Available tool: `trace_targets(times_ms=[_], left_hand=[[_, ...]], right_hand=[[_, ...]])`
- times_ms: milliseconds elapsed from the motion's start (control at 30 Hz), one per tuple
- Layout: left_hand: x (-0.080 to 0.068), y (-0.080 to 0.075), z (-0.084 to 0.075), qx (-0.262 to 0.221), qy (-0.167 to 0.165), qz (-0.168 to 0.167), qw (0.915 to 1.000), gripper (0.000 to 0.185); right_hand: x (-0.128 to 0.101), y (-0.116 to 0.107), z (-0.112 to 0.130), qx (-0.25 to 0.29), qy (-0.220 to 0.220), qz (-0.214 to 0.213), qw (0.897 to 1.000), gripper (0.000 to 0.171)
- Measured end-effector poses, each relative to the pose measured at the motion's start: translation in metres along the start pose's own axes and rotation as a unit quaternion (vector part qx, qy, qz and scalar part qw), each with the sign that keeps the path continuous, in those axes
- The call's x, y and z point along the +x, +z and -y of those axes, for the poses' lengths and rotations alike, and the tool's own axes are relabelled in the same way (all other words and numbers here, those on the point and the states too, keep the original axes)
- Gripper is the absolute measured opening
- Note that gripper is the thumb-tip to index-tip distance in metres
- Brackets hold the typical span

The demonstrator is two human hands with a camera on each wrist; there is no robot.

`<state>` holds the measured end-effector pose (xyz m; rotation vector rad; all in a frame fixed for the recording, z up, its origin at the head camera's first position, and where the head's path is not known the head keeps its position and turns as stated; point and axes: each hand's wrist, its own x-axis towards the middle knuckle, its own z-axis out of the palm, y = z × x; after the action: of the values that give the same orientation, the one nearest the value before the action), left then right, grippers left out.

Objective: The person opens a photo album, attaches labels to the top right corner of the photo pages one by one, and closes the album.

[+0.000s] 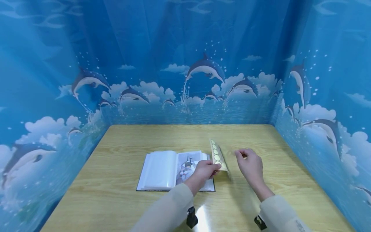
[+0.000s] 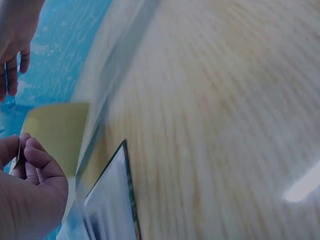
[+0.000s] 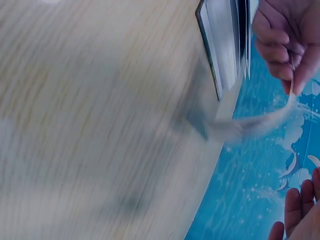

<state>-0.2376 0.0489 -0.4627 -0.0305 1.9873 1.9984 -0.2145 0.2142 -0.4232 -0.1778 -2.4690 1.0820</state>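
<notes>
My left hand [image 1: 205, 170] pinches a sheet of round stickers [image 1: 218, 154] between thumb and fingers at its lower left edge. The sheet is pale gold with a column of cream circles, and it stands raised off the table. In the left wrist view its gold back [image 2: 59, 135] shows beside the hand, while in the right wrist view the sheet [image 3: 250, 125] is curved and blurred. My right hand [image 1: 251, 165] hovers to the right of the sheet, apart from it. Its thumb and forefinger come together at the tips; whether something small is between them cannot be made out.
An open photo album [image 1: 159, 170] lies under and left of my left hand, a picture [image 1: 184, 164] on its right page. The wooden table [image 1: 116, 141] is bordered by blue curtains [image 1: 162, 38] printed with dolphins.
</notes>
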Motion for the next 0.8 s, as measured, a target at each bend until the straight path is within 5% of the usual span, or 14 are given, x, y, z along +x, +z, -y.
trace_targets(times_ms=[200,333,633,800], left_hand=[[-0.008,0.020,0.006,0.067,0.020,0.001,0.9975,0.021],[-0.010,0.022,0.004,0.158,0.074,0.001,0.9846,0.015],[-0.007,0.005,-0.001,0.360,0.168,0.014,0.9173,0.039],[-0.010,-0.008,-0.002,0.446,0.219,-0.007,0.8676,0.042]], right_hand=[[0.003,-0.001,-0.006,0.001,0.012,0.009,1.000,0.022],[0.002,0.003,-0.006,0.001,0.013,0.020,1.000,0.021],[0.003,0.011,-0.008,-0.005,0.012,0.040,0.999,0.023],[0.004,0.019,-0.010,-0.016,0.007,0.062,0.998,0.025]])
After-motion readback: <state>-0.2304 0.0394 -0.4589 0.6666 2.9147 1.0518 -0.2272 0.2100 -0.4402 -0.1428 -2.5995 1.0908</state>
